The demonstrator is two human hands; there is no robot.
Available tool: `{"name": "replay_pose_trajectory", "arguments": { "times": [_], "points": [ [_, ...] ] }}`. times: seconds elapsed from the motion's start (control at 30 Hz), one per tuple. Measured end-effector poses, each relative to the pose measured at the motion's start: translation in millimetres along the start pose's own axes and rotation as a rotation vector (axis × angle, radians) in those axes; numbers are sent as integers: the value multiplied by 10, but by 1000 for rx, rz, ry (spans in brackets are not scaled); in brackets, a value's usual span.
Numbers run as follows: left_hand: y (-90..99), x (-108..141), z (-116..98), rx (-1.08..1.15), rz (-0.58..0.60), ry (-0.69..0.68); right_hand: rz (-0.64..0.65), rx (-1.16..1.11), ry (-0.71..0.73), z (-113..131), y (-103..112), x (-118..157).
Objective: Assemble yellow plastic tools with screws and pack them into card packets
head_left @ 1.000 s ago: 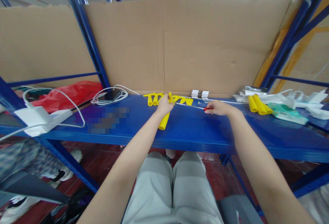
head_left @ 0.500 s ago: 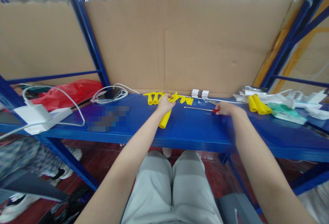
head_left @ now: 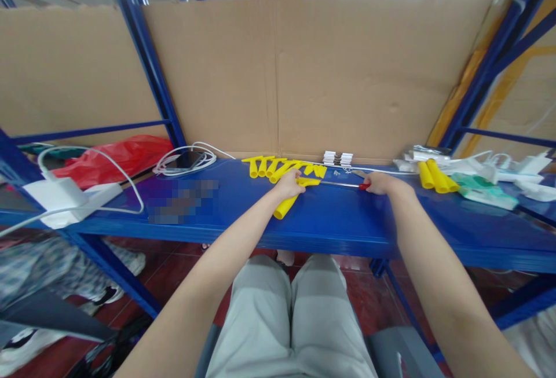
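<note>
My left hand (head_left: 289, 184) is closed around a yellow plastic piece (head_left: 285, 208) with a thick round tube end pointing toward me and a flatter end by the fingers. A screwdriver (head_left: 343, 184) with a red handle and long metal shaft is gripped in my right hand (head_left: 379, 183). The shaft points left, and its tip is at or close to the flat end of the yellow piece; contact is hard to make out. Behind my left hand lies a row of similar yellow pieces (head_left: 260, 167), with small yellow parts (head_left: 319, 170) to their right.
White stacked blocks (head_left: 337, 158) and tiny screws (head_left: 347, 172) lie at the back. More yellow tubes (head_left: 438, 178) and a green packet (head_left: 484, 191) are on the right. Coiled white cable (head_left: 167, 161), a power strip (head_left: 99, 195) and a red bag (head_left: 117, 158) sit left. Cardboard (head_left: 278, 77) stands behind.
My left hand has drawn the yellow piece away from the row, toward me and to the right, up to the screwdriver's tip. My right hand has stayed nearly still.
</note>
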State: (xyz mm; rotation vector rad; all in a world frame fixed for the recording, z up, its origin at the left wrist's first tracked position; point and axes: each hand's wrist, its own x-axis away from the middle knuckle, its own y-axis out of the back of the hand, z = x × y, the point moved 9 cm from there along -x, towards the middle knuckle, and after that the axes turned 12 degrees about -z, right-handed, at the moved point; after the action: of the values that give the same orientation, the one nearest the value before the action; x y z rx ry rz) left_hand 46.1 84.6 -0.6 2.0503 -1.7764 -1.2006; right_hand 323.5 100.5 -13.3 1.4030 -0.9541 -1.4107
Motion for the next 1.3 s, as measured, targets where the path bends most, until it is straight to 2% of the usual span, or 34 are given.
{"name": "replay_pose_trajectory", "arguments": {
  "times": [0.1,0.23,0.43,0.63,0.9,1.03,1.3],
  "points": [
    [16,-14,21,-12,-19,18,80,30,-33,-11,-55,27],
    [41,-30,35,-18,-21,37,106,17,-60,29,-39,59],
    [35,-32,73,-23,-62,71,97,1,-67,33,-41,53],
    [28,-17,-29,-21,-143,-23,57,-7,-19,68,-25,18],
    [131,-81,40,5,-228,-31,32,-51,-9,170,-32,12],
    [210,-100,9,7,-274,-97,-23,-85,-7,281,-4,-3],
    [386,-94,-79,-4,-370,-215,-144,-180,48,661,83,-62]
  ]
}}
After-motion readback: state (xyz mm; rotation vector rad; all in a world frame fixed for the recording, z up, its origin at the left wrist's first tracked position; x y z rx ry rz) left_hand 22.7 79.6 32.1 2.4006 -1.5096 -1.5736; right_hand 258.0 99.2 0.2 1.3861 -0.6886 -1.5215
